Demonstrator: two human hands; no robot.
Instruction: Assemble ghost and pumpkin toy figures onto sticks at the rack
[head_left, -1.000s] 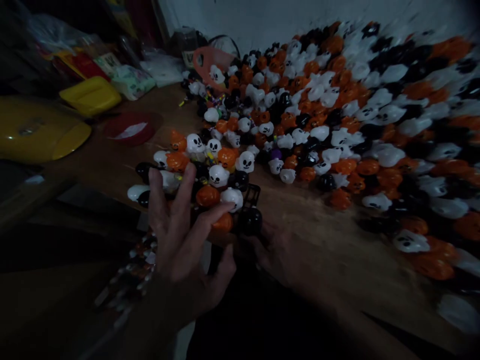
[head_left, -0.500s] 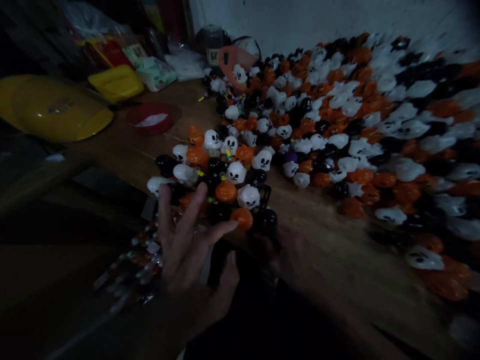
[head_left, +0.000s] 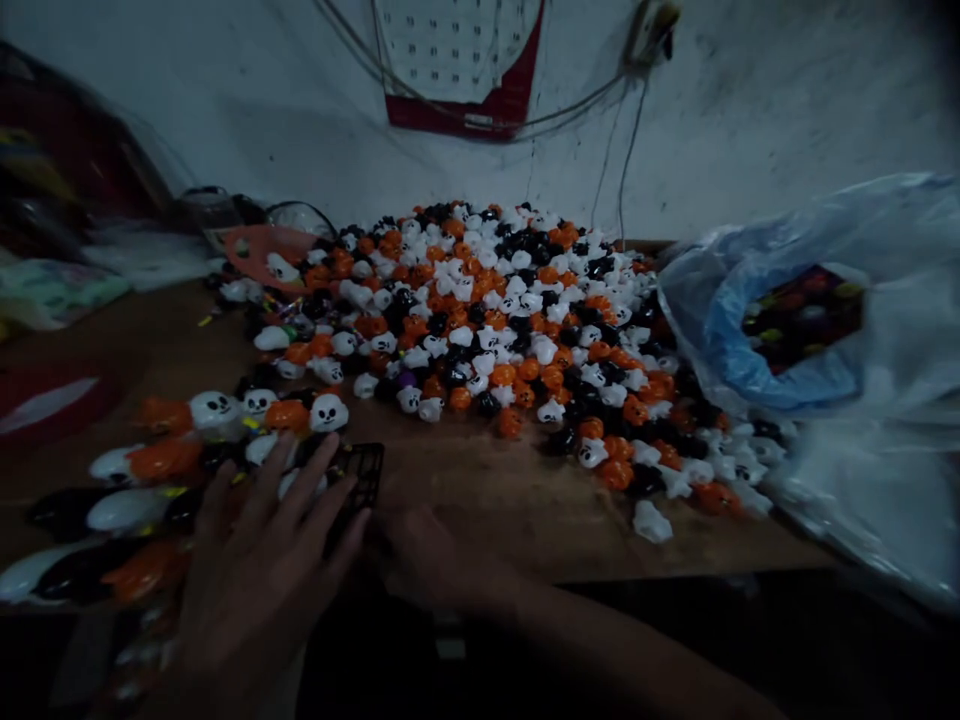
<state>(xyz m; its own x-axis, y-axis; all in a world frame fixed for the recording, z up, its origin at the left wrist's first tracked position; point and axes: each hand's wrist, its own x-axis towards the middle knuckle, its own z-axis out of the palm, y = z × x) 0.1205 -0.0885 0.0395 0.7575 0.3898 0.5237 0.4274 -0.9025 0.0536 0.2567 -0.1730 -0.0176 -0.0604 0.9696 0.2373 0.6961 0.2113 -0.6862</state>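
Dim room, worn wooden table (head_left: 487,495), toys everywhere. Closest in, the left hand (head_left: 262,560) is held with fingers fanned out, nothing visibly gripped, over the toy heads (head_left: 328,412) on the table's left; actual contact can't be told. Right hand (head_left: 424,555) is lost in shadow beside a black grid (head_left: 366,475), so whether anything's pinched there can't be told either. Heads look like glossy hollow plastic: probably light, stiffish, kinda slippery, not too fragile. Best taken by the round sides, I'd-guess style; the grid's thin bars might flex, so its rim is safer. Farther back, a big pile (head_left: 480,300) is heaped toward the wall (head_left: 225,130).
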